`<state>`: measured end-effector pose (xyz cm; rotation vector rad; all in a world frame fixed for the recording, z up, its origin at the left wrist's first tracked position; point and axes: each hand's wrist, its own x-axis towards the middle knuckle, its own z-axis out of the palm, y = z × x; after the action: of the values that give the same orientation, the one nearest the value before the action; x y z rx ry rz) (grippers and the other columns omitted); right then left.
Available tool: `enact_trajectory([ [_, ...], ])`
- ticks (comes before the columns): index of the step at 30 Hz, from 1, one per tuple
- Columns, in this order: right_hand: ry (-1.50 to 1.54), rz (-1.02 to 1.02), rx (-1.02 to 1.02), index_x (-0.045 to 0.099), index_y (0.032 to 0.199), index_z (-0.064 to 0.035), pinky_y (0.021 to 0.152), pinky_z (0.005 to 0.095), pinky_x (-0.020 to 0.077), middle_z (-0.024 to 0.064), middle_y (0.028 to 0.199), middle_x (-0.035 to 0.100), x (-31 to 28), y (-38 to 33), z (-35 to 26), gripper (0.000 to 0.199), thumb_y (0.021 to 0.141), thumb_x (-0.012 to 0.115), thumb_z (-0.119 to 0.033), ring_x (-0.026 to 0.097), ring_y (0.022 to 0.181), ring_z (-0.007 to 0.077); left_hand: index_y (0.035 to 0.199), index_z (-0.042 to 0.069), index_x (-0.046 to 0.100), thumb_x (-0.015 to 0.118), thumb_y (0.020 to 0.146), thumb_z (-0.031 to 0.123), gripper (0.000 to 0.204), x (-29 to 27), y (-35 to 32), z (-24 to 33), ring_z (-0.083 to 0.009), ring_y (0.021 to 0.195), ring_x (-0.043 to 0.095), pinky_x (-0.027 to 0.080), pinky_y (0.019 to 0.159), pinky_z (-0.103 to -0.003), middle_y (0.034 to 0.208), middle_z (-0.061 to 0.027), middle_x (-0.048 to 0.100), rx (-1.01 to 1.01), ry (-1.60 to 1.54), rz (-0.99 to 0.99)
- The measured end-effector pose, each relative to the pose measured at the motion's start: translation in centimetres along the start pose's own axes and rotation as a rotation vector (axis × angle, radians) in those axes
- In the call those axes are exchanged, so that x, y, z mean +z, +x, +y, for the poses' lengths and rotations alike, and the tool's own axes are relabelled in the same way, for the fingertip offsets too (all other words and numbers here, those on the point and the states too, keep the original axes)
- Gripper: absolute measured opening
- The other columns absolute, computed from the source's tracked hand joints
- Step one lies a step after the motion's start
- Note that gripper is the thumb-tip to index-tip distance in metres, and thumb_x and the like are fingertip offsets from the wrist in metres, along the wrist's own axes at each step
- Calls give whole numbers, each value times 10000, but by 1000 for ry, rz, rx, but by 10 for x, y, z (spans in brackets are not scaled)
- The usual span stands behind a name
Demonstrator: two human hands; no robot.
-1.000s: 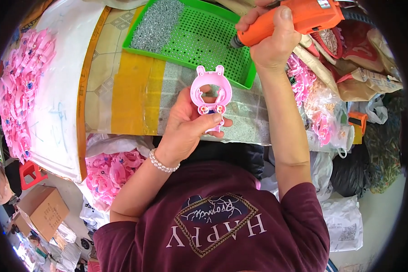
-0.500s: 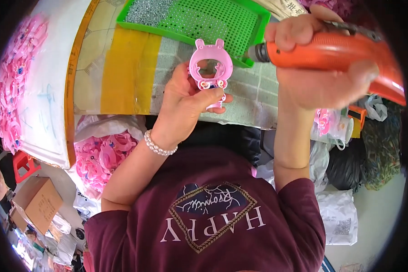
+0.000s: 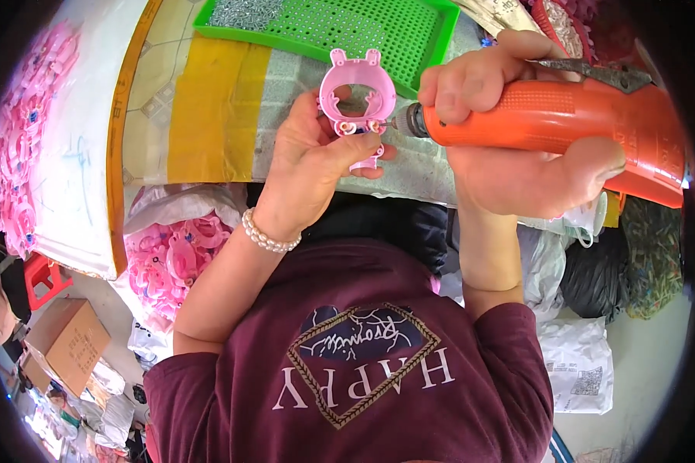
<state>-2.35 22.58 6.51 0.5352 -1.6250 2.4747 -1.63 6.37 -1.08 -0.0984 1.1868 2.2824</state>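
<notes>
Between its thumb and fingers my left hand [image 3: 310,158] pinches a pink plastic toy shell [image 3: 388,86], shaped like an animal head with two small ears and a round opening. Small white and dark blue parts sit in its lower section, near my thumb. My right hand [image 3: 510,147] is wrapped round an orange electric screwdriver [image 3: 552,116], held nearly level. Its bit points left and reaches the lower right part of the shell; whether a screw sits on the tip is too small to tell.
Beyond the shell a green perforated tray [image 3: 428,58] holds many small silver screws [image 3: 243,13]. Pink parts fill a white sack [image 3: 179,251] below the table edge, and more pink parts [image 3: 31,147] lie on a white surface at far left. A cardboard box [image 3: 69,343] stands lower left.
The screwdriver in my right hand has moved left and slightly down, so its bit now meets the shell. My left hand with the shell has shifted slightly.
</notes>
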Motion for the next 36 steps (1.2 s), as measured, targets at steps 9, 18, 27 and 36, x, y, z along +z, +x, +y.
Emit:
enact_trajectory([
  [9, 32, 136, -54, 476, 1137, -12, 649, 398, 425, 55, 733, 523, 5, -5, 10, 907, 712, 351, -803, 500, 653, 202, 1145, 14, 415, 636, 808, -24, 405, -2, 0, -1, -220, 787, 673, 540, 564, -258, 969, -99, 611, -2, -6, -3],
  [18, 49, 174, -97, 436, 1138, 53, 620, 419, 442, 101, 711, 518, 2, -8, 23, 907, 747, 345, -761, 496, 612, 233, 1147, 13, 415, 643, 808, -20, 410, -2, -1, -2, -214, 783, 673, 536, 555, -254, 962, -98, 618, 7, 4, -6],
  [27, -254, 229, 152, 441, 1076, 29, 620, 373, 431, 96, 697, 510, 13, -15, 17, 906, 679, 451, -785, 506, 631, 236, 1096, -19, 449, 637, 773, -70, 376, 3, 0, -7, -212, 753, 672, 540, 554, -266, 944, -113, 619, 63, 2, 48],
  [36, -275, 175, 214, 458, 1020, -40, 608, 350, 422, 59, 729, 512, 21, -10, 1, 871, 614, 550, -805, 495, 628, 204, 1101, -13, 459, 638, 751, -88, 401, 1, -2, -4, -219, 758, 672, 521, 545, -264, 939, -107, 615, 28, -13, 43],
])
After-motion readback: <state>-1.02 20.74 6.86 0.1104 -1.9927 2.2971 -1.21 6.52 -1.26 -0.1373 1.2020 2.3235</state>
